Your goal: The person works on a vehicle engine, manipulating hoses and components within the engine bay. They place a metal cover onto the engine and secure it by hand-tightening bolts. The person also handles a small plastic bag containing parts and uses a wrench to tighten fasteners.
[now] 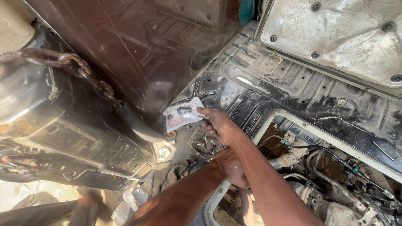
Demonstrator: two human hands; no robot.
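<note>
The right hand [220,125] pinches a small packet [182,114] (light, floppy, likely best held by its edge) lying on the black floor panel [259,90], while the left hand [230,165], beneath it, is hidden enough that I cannot tell its grip.

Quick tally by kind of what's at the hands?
Hands: 2, right hand and left hand
Small packet, white and pink: 1, held at the right fingertips
Bunch of metal rings: 1, under the hands
Rusty chain: 1
Total: 5
</note>
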